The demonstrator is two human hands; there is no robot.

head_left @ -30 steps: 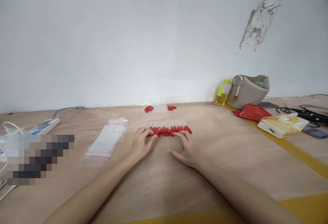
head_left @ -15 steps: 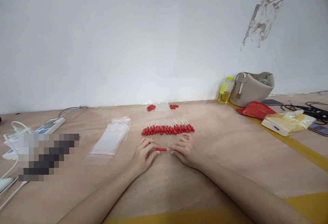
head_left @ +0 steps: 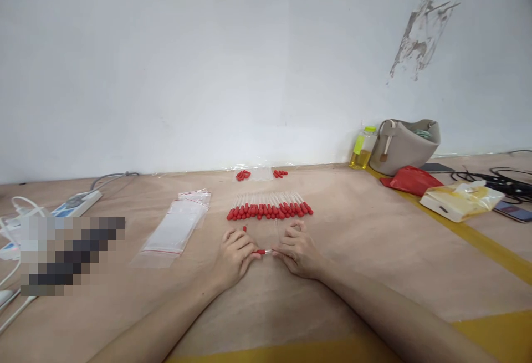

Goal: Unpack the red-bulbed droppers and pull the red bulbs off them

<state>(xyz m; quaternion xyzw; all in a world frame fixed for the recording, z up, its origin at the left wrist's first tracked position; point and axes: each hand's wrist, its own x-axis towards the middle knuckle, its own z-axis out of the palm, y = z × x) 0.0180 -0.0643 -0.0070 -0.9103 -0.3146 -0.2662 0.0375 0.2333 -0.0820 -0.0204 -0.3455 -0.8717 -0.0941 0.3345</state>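
Observation:
My left hand [head_left: 236, 255] pinches a red rubber dropper bulb [head_left: 261, 252] between thumb and fingers. From the other side, my right hand [head_left: 300, 251] grips a thin clear dropper tube [head_left: 268, 251], its end at the bulb's mouth; whether it sits inside is too small to tell. Beside the left knuckles shows the tip of another red bulb [head_left: 245, 229]. A second clear tube [head_left: 276, 229] points away from me by the right fingers. Just beyond both hands lies a row of droppers [head_left: 270, 210], red bulbs toward me, clear tubes toward the wall.
Loose red bulbs [head_left: 243, 175] lie on clear plastic by the wall. Zip bags [head_left: 170, 230] are stacked left, near a power strip [head_left: 81, 203] and cables. At right stand a bottle [head_left: 361, 149] and a grey bag [head_left: 403, 149], with a red pouch [head_left: 411, 180] and tissue pack [head_left: 461, 202].
Both hands have come slightly nearer to me. The left fingers now cover more of the bulb, and another red bulb's tip shows beside the left knuckles. The view has shifted slightly.

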